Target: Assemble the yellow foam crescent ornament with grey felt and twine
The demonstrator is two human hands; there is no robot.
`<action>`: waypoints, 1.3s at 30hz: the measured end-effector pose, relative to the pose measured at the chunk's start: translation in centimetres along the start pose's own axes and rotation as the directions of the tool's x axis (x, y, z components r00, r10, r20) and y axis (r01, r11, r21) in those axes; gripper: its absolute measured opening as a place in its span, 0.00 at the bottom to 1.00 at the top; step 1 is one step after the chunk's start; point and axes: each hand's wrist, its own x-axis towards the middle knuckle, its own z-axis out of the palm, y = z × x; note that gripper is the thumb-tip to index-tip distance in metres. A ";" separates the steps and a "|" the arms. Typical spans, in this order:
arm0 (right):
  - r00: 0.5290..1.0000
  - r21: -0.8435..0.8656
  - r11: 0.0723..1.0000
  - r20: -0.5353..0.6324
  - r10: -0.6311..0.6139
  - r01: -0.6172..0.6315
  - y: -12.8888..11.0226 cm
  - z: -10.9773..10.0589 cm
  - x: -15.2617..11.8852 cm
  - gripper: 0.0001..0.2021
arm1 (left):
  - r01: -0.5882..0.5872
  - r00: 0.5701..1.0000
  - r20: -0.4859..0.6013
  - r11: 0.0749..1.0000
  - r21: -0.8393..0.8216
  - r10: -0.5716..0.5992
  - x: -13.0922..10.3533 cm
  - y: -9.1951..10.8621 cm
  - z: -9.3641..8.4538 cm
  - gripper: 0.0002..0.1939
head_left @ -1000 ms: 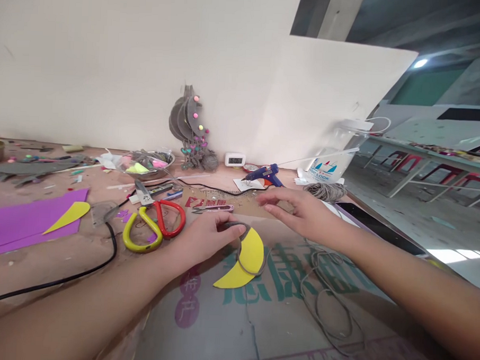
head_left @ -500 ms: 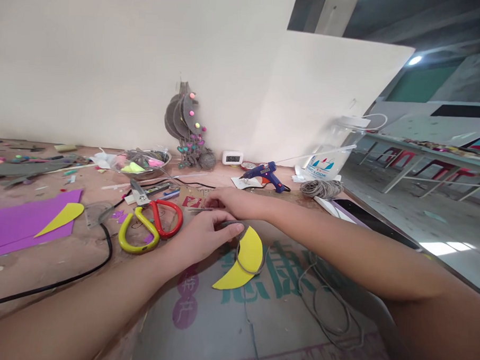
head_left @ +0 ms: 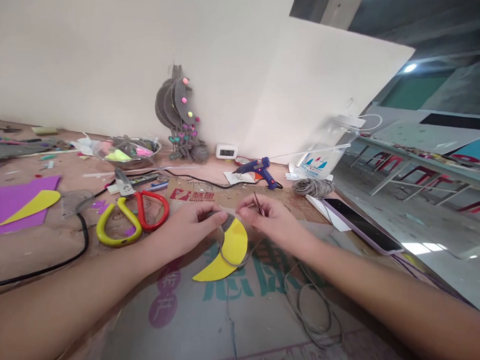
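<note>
A yellow crescent cutout (head_left: 236,242), its upper end wrapped in gray cord (head_left: 227,222) and pinched in the left hand (head_left: 200,221), points its bare tip lower left. A loop crosses its middle. Loose cord coils (head_left: 331,313) lie to its right; a slim, pointed tool (head_left: 257,203) is held above right.

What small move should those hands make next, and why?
Probably ease the small pointed tool in the right hand towards the grey cord: the left hand pinches the yellow crescent at its wrapped end, the tool is close by, and a loose loop crosses the crescent.
</note>
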 end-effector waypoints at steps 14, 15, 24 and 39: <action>1.000 0.097 0.995 -0.005 -0.021 0.021 1.4 1.2 -0.6 0.13 | 0.066 0.998 -0.014 0.987 -0.149 -0.069 0.0 -0.4 -0.2 0.15; 1.000 0.089 0.996 0.003 -0.021 0.021 1.3 1.2 -0.6 0.13 | 0.076 0.997 -0.011 0.982 -0.174 -0.079 0.0 -0.4 -0.3 0.14; 0.997 0.045 0.998 0.070 -0.036 0.033 0.9 1.4 -0.8 0.12 | 0.124 0.992 0.028 0.961 -0.246 -0.121 0.1 -0.5 -0.3 0.13; 0.858 -0.630 0.627 0.129 -0.498 0.458 0.3 -1.5 -1.9 0.17 | 0.255 0.967 0.091 0.936 -0.243 -0.239 0.2 -0.5 -0.1 0.13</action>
